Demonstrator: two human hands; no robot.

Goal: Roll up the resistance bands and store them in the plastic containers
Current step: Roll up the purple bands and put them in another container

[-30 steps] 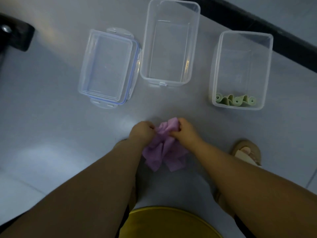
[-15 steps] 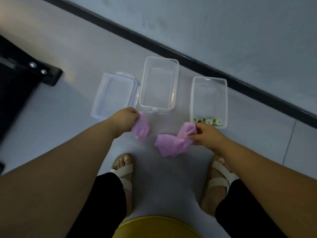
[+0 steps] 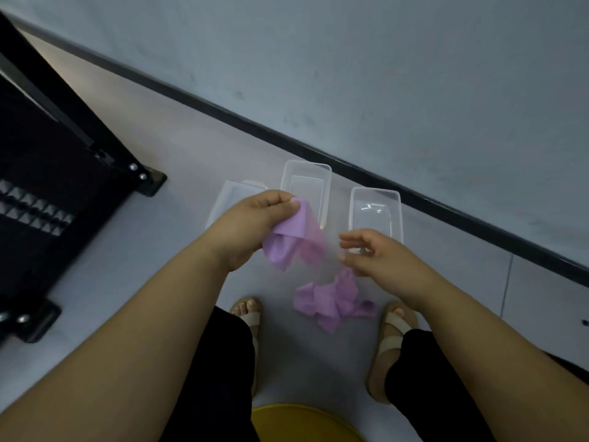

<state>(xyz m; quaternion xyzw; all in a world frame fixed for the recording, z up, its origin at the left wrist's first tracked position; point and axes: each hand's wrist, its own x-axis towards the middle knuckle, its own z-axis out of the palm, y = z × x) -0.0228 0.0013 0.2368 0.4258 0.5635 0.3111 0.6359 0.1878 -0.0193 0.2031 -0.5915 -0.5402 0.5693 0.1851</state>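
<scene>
The left hand [image 3: 255, 224] pinches one end of the purple resistance band [image 3: 290, 247] in curled fingers, raised in front of the middle clear container [image 3: 306, 173]. The band trails down, blurred, to a crumpled heap on the floor [image 3: 191, 148], nearer the person than that container. The right hand [image 3: 373, 253] hovers to the right of that container with its fingers loosely spread, gripping nothing.

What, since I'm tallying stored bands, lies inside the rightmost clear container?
The visible far part of the rightmost container shows only bare clear plastic. Its near end is covered by the right hand, so any bands there cannot be seen.
</scene>
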